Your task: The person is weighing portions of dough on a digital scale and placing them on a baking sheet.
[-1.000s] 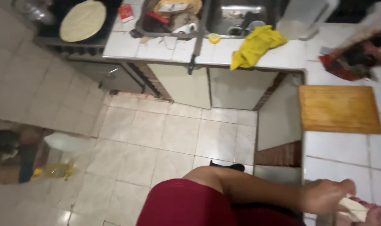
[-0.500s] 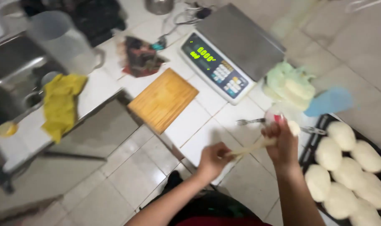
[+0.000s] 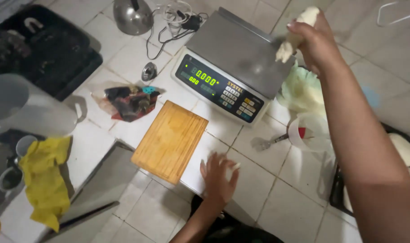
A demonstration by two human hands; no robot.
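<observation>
I am holding a lump of white dough (image 3: pixel 297 31) above the digital scale (image 3: pixel 234 67), my right hand (image 3: pixel 319 42) with its fingers clamped on it. My left hand (image 3: pixel 219 173) is resting flat on the tiled table (image 3: pixel 277 180), fingers spread apart, just beside the wooden cutting board (image 3: pixel 171 139).

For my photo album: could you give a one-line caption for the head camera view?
Right hand lifts a piece of dough over the scale; left hand rests flat on the tiled counter.
</observation>
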